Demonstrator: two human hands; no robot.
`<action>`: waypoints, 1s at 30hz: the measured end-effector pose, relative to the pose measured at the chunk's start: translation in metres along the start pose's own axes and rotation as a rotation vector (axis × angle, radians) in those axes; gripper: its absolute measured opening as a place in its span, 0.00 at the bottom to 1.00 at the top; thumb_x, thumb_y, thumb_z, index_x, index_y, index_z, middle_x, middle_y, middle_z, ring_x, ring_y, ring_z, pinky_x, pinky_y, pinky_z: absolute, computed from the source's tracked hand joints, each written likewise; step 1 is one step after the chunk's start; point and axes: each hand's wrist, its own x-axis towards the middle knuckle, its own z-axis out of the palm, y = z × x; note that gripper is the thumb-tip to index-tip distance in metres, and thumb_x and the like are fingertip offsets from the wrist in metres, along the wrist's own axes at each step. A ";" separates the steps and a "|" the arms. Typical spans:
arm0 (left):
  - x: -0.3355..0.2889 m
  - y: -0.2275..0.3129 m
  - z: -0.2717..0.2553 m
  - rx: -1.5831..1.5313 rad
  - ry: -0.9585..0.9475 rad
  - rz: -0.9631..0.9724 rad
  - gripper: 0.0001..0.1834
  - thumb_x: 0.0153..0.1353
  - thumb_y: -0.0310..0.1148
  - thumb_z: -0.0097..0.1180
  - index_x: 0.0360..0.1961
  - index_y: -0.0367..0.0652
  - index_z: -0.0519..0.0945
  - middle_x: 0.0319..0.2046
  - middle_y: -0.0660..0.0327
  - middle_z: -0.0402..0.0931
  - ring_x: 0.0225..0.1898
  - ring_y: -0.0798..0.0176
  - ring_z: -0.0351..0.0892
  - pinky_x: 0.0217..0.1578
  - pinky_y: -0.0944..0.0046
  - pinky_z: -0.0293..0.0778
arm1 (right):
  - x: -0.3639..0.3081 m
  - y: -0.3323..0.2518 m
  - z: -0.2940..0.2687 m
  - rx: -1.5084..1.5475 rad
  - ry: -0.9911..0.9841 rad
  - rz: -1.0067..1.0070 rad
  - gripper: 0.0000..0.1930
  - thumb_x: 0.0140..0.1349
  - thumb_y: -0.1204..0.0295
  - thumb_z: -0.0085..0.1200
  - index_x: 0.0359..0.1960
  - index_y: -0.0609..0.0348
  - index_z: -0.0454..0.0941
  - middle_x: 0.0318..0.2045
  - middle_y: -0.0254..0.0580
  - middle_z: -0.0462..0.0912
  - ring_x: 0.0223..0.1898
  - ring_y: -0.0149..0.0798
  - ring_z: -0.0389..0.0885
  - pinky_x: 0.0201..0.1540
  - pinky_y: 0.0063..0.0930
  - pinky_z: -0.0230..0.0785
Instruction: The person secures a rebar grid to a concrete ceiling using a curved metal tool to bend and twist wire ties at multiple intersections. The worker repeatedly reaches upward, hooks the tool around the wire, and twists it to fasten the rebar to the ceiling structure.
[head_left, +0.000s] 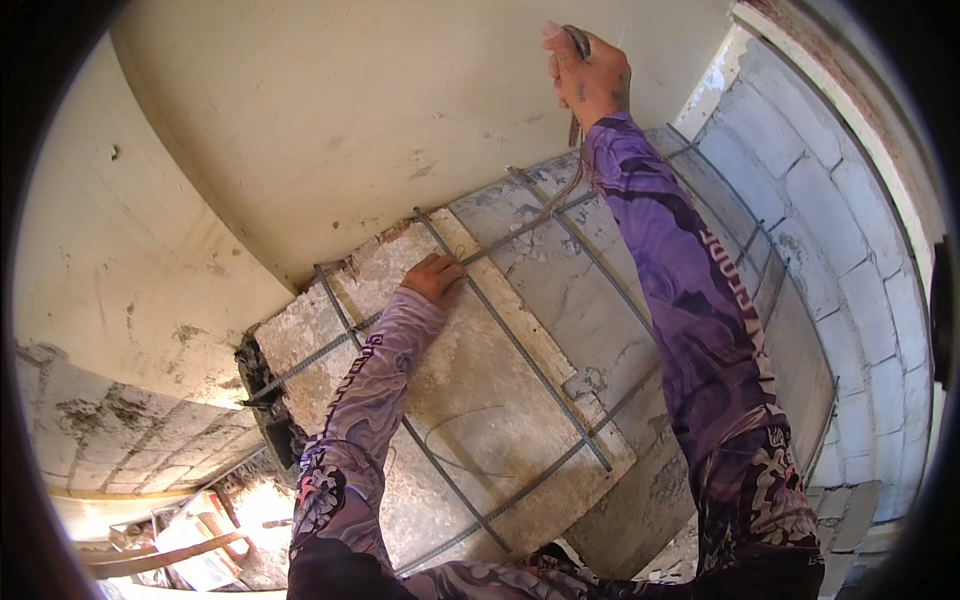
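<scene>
Steel rebars (535, 370) cross in a grid over rough boards and concrete. My left hand (434, 277) is closed at a crossing of two bars near the wall, its fingers curled against the rebar; the fingertips are partly hidden. Higher up and to the right, my right hand (592, 78) is raised in front of the wall in a fist. It grips a dark, curved metal piece (577, 40) whose kind I cannot make out; one end sticks out above the fist. Below that wrist, thin brown wire strands (568, 190) run down to the grid.
A cream wall (330, 120) rises behind the grid, with a grey block wall (830, 210) on the right. Bare rebar ends stick out along the grid's edges. At lower left, a wooden strip (165, 555) and debris lie in bright light.
</scene>
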 end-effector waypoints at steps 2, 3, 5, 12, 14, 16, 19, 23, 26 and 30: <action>0.001 0.002 -0.001 0.004 0.004 0.003 0.07 0.51 0.30 0.58 0.32 0.40 0.77 0.31 0.57 0.76 0.35 0.53 0.76 0.37 0.59 0.75 | 0.001 -0.024 0.004 -0.018 -0.108 -0.014 0.23 0.59 0.51 0.52 0.15 0.56 0.70 0.10 0.32 0.67 0.08 0.27 0.61 0.11 0.21 0.52; 0.000 0.003 -0.002 0.006 -0.008 -0.007 0.07 0.51 0.30 0.58 0.31 0.40 0.78 0.31 0.57 0.76 0.35 0.54 0.76 0.37 0.59 0.75 | 0.001 -0.037 0.003 -0.043 -0.147 -0.012 0.24 0.59 0.52 0.51 0.14 0.57 0.69 0.09 0.32 0.66 0.08 0.27 0.60 0.12 0.21 0.52; 0.000 0.005 -0.002 0.009 -0.016 -0.018 0.07 0.52 0.30 0.59 0.30 0.39 0.78 0.31 0.57 0.77 0.35 0.54 0.76 0.37 0.60 0.75 | 0.006 -0.063 -0.007 -0.110 -0.101 -0.022 0.28 0.58 0.46 0.50 0.12 0.57 0.69 0.09 0.34 0.67 0.10 0.27 0.63 0.14 0.22 0.55; -0.002 0.005 -0.001 0.032 0.043 0.000 0.06 0.49 0.28 0.60 0.29 0.38 0.79 0.29 0.57 0.78 0.34 0.55 0.78 0.35 0.60 0.77 | -0.007 -0.059 -0.028 0.451 -0.448 0.114 0.25 0.59 0.51 0.46 0.11 0.56 0.67 0.06 0.34 0.63 0.07 0.28 0.58 0.11 0.24 0.52; -0.002 0.004 0.000 0.039 0.040 -0.003 0.06 0.49 0.28 0.60 0.29 0.39 0.79 0.29 0.57 0.78 0.34 0.55 0.79 0.35 0.60 0.77 | -0.011 -0.043 -0.022 0.608 -0.493 0.108 0.25 0.62 0.54 0.41 0.10 0.56 0.62 0.06 0.34 0.59 0.06 0.28 0.53 0.11 0.23 0.49; -0.002 0.004 0.000 0.043 0.023 -0.012 0.06 0.48 0.27 0.60 0.29 0.39 0.79 0.29 0.57 0.78 0.34 0.56 0.79 0.35 0.60 0.77 | -0.012 -0.030 -0.019 0.624 -0.535 0.068 0.25 0.62 0.54 0.40 0.10 0.56 0.62 0.05 0.34 0.59 0.07 0.28 0.53 0.11 0.23 0.49; -0.003 0.003 0.000 0.012 0.039 -0.005 0.06 0.48 0.27 0.60 0.29 0.39 0.79 0.30 0.58 0.79 0.34 0.55 0.79 0.35 0.61 0.77 | -0.014 -0.020 -0.016 0.568 -0.559 0.023 0.26 0.62 0.54 0.39 0.10 0.56 0.62 0.05 0.34 0.59 0.07 0.28 0.54 0.11 0.23 0.50; -0.002 0.003 -0.001 0.021 0.027 -0.015 0.07 0.48 0.27 0.60 0.30 0.39 0.79 0.30 0.57 0.78 0.35 0.55 0.78 0.36 0.60 0.77 | -0.016 -0.016 -0.010 0.614 -0.522 0.071 0.30 0.59 0.54 0.45 0.01 0.56 0.60 0.03 0.35 0.59 0.06 0.29 0.55 0.12 0.24 0.48; -0.001 0.004 -0.002 0.008 0.020 -0.021 0.07 0.48 0.27 0.60 0.30 0.39 0.79 0.30 0.56 0.78 0.35 0.55 0.78 0.36 0.60 0.76 | -0.014 -0.019 -0.007 0.647 -0.584 0.088 0.30 0.60 0.55 0.44 0.02 0.56 0.60 0.04 0.34 0.59 0.06 0.29 0.55 0.12 0.24 0.48; -0.001 0.005 -0.003 -0.030 0.031 -0.041 0.07 0.49 0.27 0.59 0.30 0.38 0.78 0.31 0.56 0.78 0.35 0.54 0.78 0.37 0.60 0.76 | -0.016 -0.036 -0.010 0.654 -0.691 -0.028 0.26 0.58 0.60 0.45 0.03 0.55 0.60 0.04 0.33 0.60 0.07 0.28 0.57 0.12 0.23 0.49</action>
